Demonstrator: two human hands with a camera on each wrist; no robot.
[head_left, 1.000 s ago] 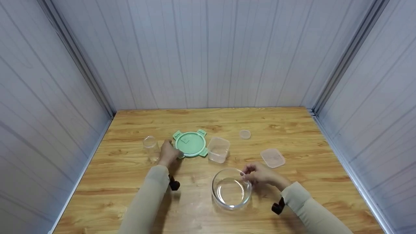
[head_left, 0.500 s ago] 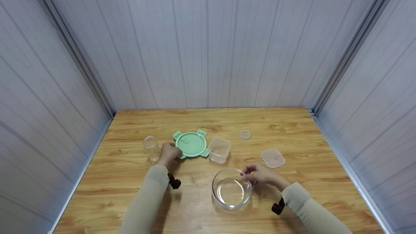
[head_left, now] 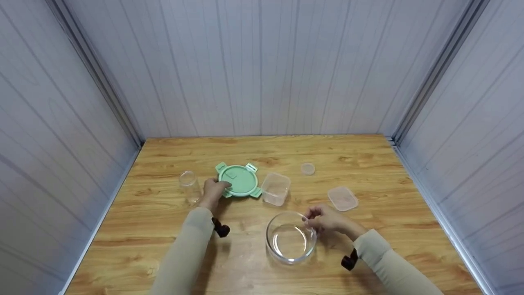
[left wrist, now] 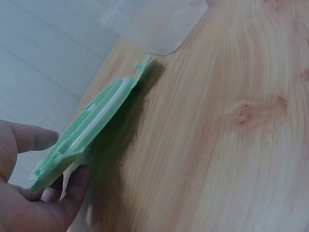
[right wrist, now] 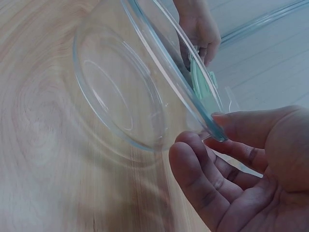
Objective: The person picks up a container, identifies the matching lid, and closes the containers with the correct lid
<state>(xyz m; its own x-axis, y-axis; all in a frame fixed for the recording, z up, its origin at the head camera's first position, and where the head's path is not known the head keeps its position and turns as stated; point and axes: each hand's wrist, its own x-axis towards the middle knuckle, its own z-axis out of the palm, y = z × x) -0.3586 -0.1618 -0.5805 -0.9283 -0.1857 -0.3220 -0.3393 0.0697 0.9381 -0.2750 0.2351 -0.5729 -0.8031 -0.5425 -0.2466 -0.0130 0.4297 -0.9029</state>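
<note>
A round green lid (head_left: 241, 180) with side clips is gripped at its near left edge by my left hand (head_left: 213, 192). In the left wrist view, the thumb lies over the lid (left wrist: 91, 121) and the fingers curl beneath; the lid is tilted, with its shadow on the wood below. My right hand (head_left: 329, 221) pinches the rim of a round clear glass bowl (head_left: 291, 250), which stands upright near the table's front. The right wrist view has the thumb on the inner side of the bowl's rim (right wrist: 212, 128) and the fingers against the outside.
A clear jar (head_left: 190, 186) stands just left of my left hand. Right of the green lid is a clear square container (head_left: 276, 189). A small round lid (head_left: 308, 169) and a square translucent lid (head_left: 343, 198) lie further right on the wooden table (head_left: 163, 155). Pale panels (head_left: 262, 69) enclose it.
My left hand has taken hold of the green lid and tilted it slightly, with the thumb now over its edge. The right hand and the bowl stay in place.
</note>
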